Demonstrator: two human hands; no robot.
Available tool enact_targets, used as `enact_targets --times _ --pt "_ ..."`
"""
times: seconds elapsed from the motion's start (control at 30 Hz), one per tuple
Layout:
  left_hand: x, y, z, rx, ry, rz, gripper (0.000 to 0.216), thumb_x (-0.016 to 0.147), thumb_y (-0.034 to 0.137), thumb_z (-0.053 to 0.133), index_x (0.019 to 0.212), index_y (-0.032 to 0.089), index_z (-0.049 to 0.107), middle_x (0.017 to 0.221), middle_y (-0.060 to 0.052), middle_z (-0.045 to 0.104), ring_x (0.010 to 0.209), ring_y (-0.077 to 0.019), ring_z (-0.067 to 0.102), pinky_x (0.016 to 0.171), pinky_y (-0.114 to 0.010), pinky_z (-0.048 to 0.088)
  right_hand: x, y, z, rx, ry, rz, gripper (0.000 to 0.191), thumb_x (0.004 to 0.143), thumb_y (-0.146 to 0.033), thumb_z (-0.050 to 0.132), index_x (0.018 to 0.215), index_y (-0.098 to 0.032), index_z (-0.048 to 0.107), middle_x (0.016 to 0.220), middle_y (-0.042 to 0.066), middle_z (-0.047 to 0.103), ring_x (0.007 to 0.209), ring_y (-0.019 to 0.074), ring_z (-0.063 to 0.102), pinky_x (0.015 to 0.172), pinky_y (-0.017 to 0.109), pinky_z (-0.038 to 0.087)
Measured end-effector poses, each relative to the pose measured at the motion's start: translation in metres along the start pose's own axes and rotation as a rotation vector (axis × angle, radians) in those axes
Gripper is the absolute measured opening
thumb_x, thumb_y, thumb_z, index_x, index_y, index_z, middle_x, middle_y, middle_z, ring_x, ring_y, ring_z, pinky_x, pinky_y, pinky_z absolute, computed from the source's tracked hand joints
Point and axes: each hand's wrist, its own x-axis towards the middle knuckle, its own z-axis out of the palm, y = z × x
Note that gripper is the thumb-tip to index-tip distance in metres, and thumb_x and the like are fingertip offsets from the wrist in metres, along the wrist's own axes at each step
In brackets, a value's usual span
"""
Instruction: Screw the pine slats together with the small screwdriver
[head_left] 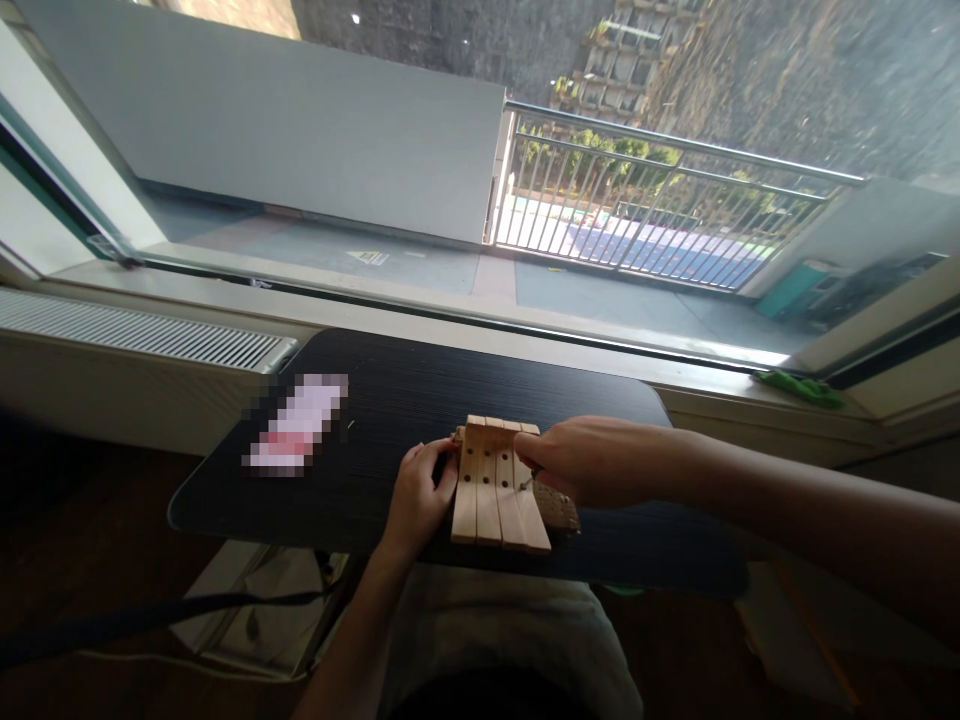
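Note:
A pale wooden piece made of several slats (pixel 487 515) lies at the front of the dark table, with rows of round holes across it. My left hand (pixel 421 495) is closed on its left edge, thumb against the wood. Above its right side, my right hand (pixel 574 462) has its fingers closed on a thin metal tool (pixel 534 476), mostly hidden by the fingers. The tool's lower end meets the rightmost slat near a hole; its exact kind is unclear. Partly beneath my right hand, a brown wooden part with small holes (pixel 560 511) sticks out beside the slats.
The black table (pixel 405 380) has rounded corners and stands against a window sill. A blurred pink and white object (pixel 300 425) lies at its left. A radiator (pixel 142 330) is on the left, and a green cloth (pixel 799 388) rests on the sill at the right.

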Motion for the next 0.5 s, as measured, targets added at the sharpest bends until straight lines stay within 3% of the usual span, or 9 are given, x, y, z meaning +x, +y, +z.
enact_targets --times 0.27,0.5 --pt "0.000 0.001 0.000 0.005 0.002 0.003 0.022 0.086 0.025 0.052 0.102 0.020 0.067 0.105 -0.008 0.073 0.100 -0.0252 0.067 0.102 -0.047 0.046 0.014 0.002 0.000 0.039 -0.081 0.027 0.023 0.093 -0.028 0.043 0.108 -0.018 0.058 0.082 0.008 0.069 0.064 0.0186 0.061 0.049 0.028 0.028" --pt "0.000 0.001 0.000 0.000 -0.001 0.007 0.022 0.086 0.026 0.051 0.102 0.020 0.066 0.105 -0.008 0.073 0.101 -0.0254 0.067 0.103 -0.048 0.045 0.019 0.003 0.000 0.079 -0.098 0.106 0.026 0.094 -0.031 0.041 0.107 -0.018 0.060 0.087 0.010 0.070 0.071 0.0201 0.062 0.053 0.028 0.033"
